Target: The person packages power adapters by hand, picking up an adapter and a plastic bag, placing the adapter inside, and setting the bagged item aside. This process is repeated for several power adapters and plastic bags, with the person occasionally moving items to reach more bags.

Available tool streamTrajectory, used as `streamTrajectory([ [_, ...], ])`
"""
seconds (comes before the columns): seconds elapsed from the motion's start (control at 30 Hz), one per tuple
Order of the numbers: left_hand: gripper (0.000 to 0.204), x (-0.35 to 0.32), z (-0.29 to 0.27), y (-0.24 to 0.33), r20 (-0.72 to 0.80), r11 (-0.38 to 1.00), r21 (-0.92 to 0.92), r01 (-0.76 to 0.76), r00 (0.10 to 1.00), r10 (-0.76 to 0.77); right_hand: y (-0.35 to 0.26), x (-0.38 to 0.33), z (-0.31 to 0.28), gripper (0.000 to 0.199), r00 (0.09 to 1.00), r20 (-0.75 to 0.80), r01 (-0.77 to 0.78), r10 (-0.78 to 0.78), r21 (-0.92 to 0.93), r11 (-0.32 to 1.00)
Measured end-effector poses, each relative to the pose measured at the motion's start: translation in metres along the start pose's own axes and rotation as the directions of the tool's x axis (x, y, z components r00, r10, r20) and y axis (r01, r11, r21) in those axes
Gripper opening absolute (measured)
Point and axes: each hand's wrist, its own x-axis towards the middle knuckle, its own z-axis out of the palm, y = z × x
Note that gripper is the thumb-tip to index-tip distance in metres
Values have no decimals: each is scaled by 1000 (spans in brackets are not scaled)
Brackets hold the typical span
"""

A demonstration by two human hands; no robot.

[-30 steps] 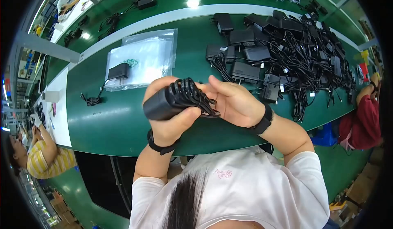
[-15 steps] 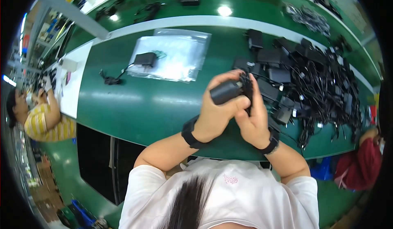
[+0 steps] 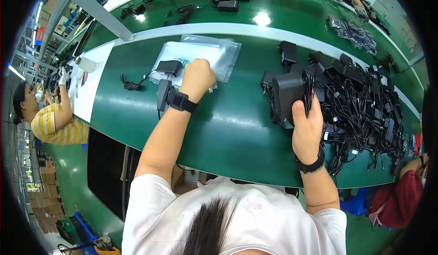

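Observation:
In my right hand [image 3: 308, 134] is a black power adapter [image 3: 287, 97], raised in front of the heap, its bundled cable [image 3: 308, 84] pressed between thumb and fingers. My left hand [image 3: 199, 78] is a closed fist over the stack of clear plastic bags [image 3: 232, 56]; its fingertips are hidden, so I cannot tell whether they pinch a bag. Close to that fist, another black adapter [image 3: 169, 67] lies on the left edge of the bags. Its cable runs left to a small coil [image 3: 131, 84] on the green table [image 3: 219, 141].
A big heap of black adapters and tangled cables [image 3: 356, 100] covers the table's right side. Beyond a white ledge [image 3: 255, 30] lie more adapters [image 3: 227, 5] and clear plastic bags [image 3: 353, 35]. One person in yellow stripes [image 3: 57, 122] is at left; another in dark red [image 3: 399, 195] at right.
My hands have separated. The left one let go of the adapter and went left to the plastic bags; the right one keeps the adapter and has shifted slightly right.

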Motion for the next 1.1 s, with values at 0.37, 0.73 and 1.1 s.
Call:
streamTrajectory([
  [0.37,22,6,-33,-64,435,490,-690,533,846,-308,0,2,1,39,999,-15,-27,29,128,991],
  [0.73,33,-60,-47,69,82,679,-730,81,996,-31,-4,4,-4,39,904,246,-427,349,500,753],
  [1.1,42,-81,-33,77,111,698,-710,94,994,-21,10,8,13,34,989,-113,-82,92,93,992],
])
